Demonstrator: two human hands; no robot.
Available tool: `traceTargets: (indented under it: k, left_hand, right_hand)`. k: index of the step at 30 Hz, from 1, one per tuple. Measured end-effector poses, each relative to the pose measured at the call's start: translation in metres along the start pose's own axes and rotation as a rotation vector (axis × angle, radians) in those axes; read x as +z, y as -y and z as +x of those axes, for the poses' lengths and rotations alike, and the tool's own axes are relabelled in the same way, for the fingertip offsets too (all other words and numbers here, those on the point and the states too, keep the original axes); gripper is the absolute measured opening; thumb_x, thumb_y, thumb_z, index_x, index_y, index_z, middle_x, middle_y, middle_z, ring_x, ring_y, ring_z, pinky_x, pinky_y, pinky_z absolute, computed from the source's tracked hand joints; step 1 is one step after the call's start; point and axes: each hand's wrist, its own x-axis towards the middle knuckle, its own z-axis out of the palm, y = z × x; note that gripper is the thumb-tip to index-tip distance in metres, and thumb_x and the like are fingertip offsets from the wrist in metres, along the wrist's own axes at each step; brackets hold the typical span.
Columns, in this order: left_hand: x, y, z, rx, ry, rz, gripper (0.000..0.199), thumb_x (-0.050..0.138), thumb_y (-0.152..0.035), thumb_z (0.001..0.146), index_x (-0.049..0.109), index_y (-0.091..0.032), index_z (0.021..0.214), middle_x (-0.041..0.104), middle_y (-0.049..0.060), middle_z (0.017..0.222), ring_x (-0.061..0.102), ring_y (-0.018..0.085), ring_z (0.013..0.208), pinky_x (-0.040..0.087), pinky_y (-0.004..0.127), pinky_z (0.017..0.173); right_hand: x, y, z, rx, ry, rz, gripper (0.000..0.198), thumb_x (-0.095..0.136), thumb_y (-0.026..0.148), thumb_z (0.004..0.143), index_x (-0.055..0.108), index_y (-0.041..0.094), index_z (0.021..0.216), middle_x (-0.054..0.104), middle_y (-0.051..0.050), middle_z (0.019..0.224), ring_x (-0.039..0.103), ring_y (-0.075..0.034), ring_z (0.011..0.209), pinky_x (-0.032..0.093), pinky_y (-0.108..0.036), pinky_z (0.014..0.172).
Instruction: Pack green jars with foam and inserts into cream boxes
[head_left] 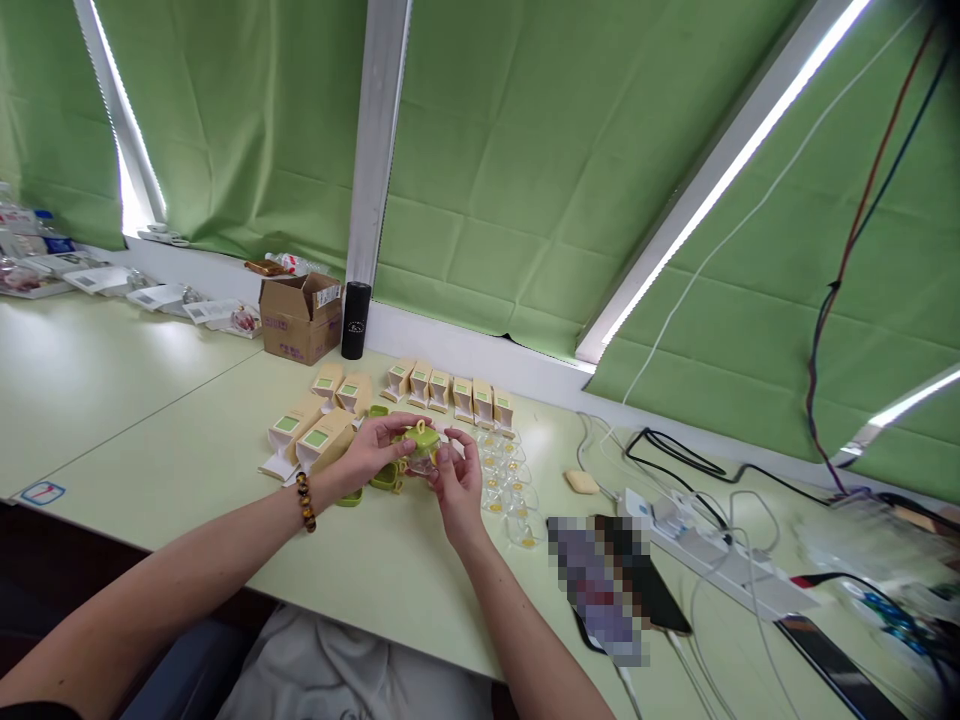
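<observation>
Between my two hands is a small clear container with a green lid that has a loop on top. My left hand grips it from the left, fingers along the lid's far side. On the right, my right hand pinches the clear body with thumb and fingers. Below my left hand lie several green lids, partly hidden by it. To the right stand rows of clear containers with yellow spots inside. Open cardboard packets with green labels stand left of my hands.
More open packets line the back. A cardboard box and a black cylinder stand behind on the left. Phones, a power strip and loose cables cover the right side. Bagged items lie far left.
</observation>
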Motion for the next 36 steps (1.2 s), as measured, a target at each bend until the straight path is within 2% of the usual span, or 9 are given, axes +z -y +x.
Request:
traceTargets:
  k: [5, 10, 14, 23, 28, 31, 36]
  left_hand:
    - [0.002, -0.009, 0.001, 0.024, 0.026, 0.094, 0.042, 0.085, -0.041, 0.085, 0.08, -0.015, 0.117, 0.072, 0.015, 0.127, 0.069, 0.029, 0.116, 0.058, 0.035, 0.097]
    - [0.005, 0.004, 0.0, -0.025, -0.046, -0.007, 0.043, 0.083, -0.044, 0.086, 0.08, -0.017, 0.119, 0.077, 0.013, 0.119, 0.072, 0.026, 0.105, 0.061, 0.033, 0.086]
    - [0.003, 0.016, 0.001, -0.085, -0.126, -0.107, 0.049, 0.088, -0.045, 0.08, 0.08, -0.016, 0.118, 0.079, 0.013, 0.111, 0.074, 0.026, 0.099, 0.062, 0.034, 0.082]
    - [0.005, 0.013, -0.003, -0.084, -0.038, -0.147, 0.044, 0.085, -0.042, 0.085, 0.079, -0.017, 0.121, 0.077, 0.014, 0.121, 0.072, 0.026, 0.108, 0.059, 0.032, 0.086]
    - [0.005, 0.008, -0.004, -0.042, 0.001, -0.169, 0.052, 0.076, -0.045, 0.092, 0.071, -0.019, 0.136, 0.072, 0.017, 0.133, 0.064, 0.032, 0.128, 0.058, 0.038, 0.095]
    - [0.002, 0.009, -0.004, 0.013, -0.033, -0.068, 0.052, 0.076, -0.043, 0.093, 0.066, -0.02, 0.139, 0.067, 0.017, 0.139, 0.059, 0.033, 0.135, 0.055, 0.039, 0.101]
    - [0.006, 0.013, -0.006, 0.132, -0.11, 0.306, 0.056, 0.082, -0.036, 0.088, 0.061, -0.025, 0.138, 0.062, 0.013, 0.143, 0.059, 0.029, 0.133, 0.048, 0.041, 0.111]
  right_hand:
    - [-0.001, 0.003, -0.001, -0.003, -0.027, -0.023, 0.048, 0.077, 0.054, 0.09, 0.052, 0.029, 0.123, 0.069, 0.004, 0.085, 0.071, -0.015, 0.071, 0.065, -0.03, 0.068]
    - [0.0, 0.003, -0.001, -0.001, 0.0, 0.02, 0.049, 0.078, 0.052, 0.09, 0.052, 0.029, 0.125, 0.071, 0.003, 0.091, 0.074, -0.017, 0.079, 0.067, -0.034, 0.072]
    - [0.001, 0.002, -0.001, 0.006, -0.01, 0.027, 0.049, 0.08, 0.049, 0.088, 0.053, 0.029, 0.123, 0.073, 0.001, 0.095, 0.075, -0.018, 0.082, 0.068, -0.036, 0.074]
    - [0.003, 0.004, -0.002, -0.003, -0.01, 0.049, 0.049, 0.08, 0.051, 0.088, 0.053, 0.029, 0.123, 0.073, 0.0, 0.1, 0.075, -0.018, 0.085, 0.069, -0.038, 0.077]
    - [0.002, 0.002, -0.002, -0.007, -0.04, 0.044, 0.047, 0.08, 0.049, 0.089, 0.053, 0.029, 0.122, 0.072, 0.001, 0.098, 0.075, -0.017, 0.086, 0.068, -0.038, 0.08]
    - [0.001, 0.001, -0.001, -0.015, -0.069, 0.037, 0.047, 0.079, 0.05, 0.09, 0.053, 0.028, 0.122, 0.072, -0.001, 0.104, 0.075, -0.018, 0.088, 0.068, -0.037, 0.078]
    - [0.001, 0.001, 0.002, -0.01, -0.14, -0.021, 0.048, 0.08, 0.05, 0.088, 0.055, 0.028, 0.122, 0.072, -0.002, 0.109, 0.074, -0.016, 0.083, 0.064, -0.03, 0.07]
